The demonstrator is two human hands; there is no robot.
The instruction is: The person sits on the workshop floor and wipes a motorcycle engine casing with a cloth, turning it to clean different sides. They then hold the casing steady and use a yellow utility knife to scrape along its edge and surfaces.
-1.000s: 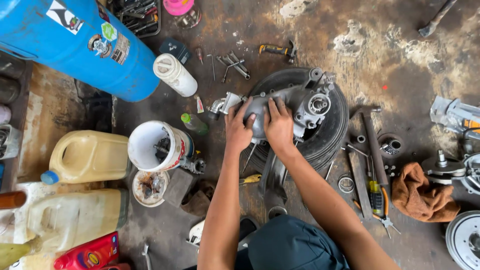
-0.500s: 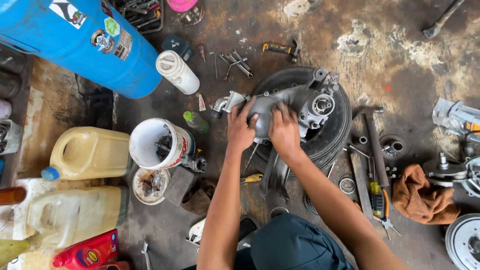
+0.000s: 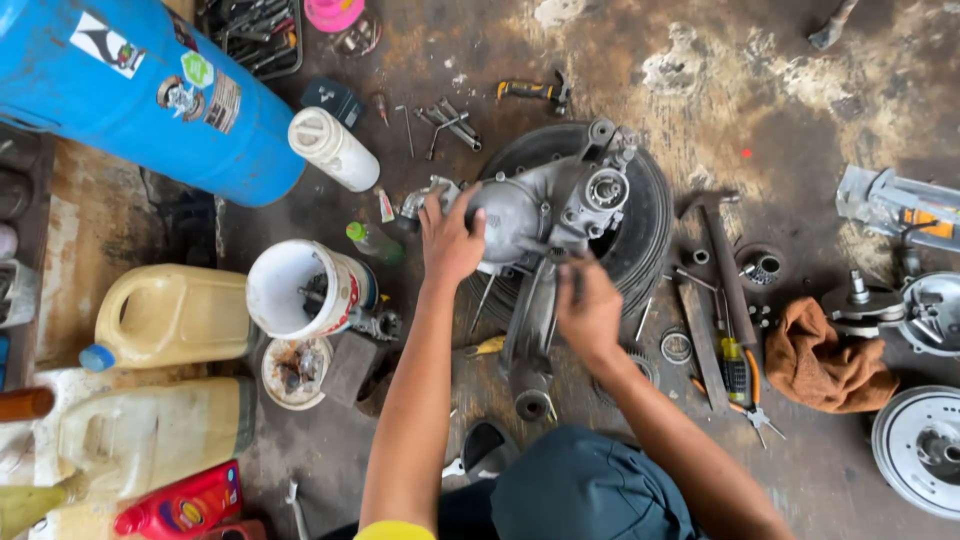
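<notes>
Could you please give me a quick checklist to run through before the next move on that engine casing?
1. Left hand steadying engine casing: ok.
2. Casing seated on tyre: ok.
3. Right hand grip on a tool: cannot tell, blurred.
4. Pliers and hammer close by on the right: ok.
5. Floor around the tyre free of loose parts: not ok.

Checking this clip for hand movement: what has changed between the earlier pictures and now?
The right hand has come off the grey engine casing and dropped toward the person, now lower beside the casing's long arm; whether it holds anything cannot be told. The left hand stays pressed on the casing's left side. The casing remains on the tyre; the white bucket and brown rag are unmoved.
</notes>
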